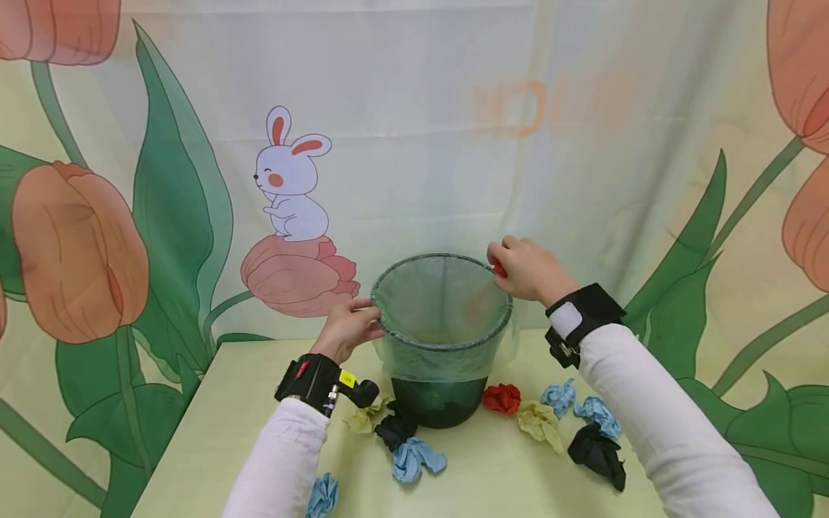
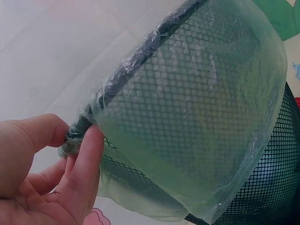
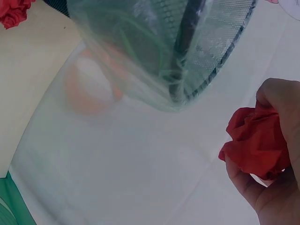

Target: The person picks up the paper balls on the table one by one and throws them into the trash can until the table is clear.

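Note:
A dark mesh wastebasket (image 1: 440,403) stands on the table, lined with a thin green plastic bag (image 2: 187,126) folded out over its rim. My left hand (image 1: 347,327) pinches the rim and bag edge at the left, thumb on one side and fingers on the other in the left wrist view. Beside the rim's upper right, my right hand (image 1: 527,270) grips a crumpled red paper ball (image 3: 258,143). In the right wrist view the ball is apart from the rim. Through the bag, crumpled shapes show dimly low in the basket.
Around the basket's base lie crumpled paper balls: a red one (image 1: 501,398), yellow ones (image 1: 540,426), black ones (image 1: 597,455) and several blue ones (image 1: 417,460). A printed curtain (image 1: 414,144) with tulips and a rabbit hangs right behind the table (image 1: 227,432).

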The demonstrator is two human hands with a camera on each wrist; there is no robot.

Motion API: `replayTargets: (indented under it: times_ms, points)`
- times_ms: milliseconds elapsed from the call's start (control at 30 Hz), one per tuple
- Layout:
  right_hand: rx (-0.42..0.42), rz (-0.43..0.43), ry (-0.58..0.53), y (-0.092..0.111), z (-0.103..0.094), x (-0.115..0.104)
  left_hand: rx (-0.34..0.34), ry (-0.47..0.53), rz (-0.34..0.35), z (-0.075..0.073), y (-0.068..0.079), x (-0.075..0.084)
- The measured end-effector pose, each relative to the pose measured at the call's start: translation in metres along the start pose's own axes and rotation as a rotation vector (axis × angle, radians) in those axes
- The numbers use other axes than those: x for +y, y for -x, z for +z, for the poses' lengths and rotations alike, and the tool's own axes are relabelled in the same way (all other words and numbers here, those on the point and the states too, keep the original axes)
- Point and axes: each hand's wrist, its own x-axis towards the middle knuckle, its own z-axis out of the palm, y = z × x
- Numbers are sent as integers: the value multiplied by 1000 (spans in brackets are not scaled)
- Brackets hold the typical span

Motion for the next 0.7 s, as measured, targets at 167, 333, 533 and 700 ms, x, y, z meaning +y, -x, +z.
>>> replayTargets:
  times_ms: [167,333,533,700]
  points:
    - [-3,-27,-18,-4,0,-9,2,-2,0,1,0,0]
    - [0,-64,-24,-6,3,-14,-2,5,-2,0,0,-1]
    - [11,-92,-41,-10,3,-19,-9,4,-5,-1,-1,-1]
    - [21,-148,-54,-12,0,-28,-9,1,-5,-2,-1,-1]
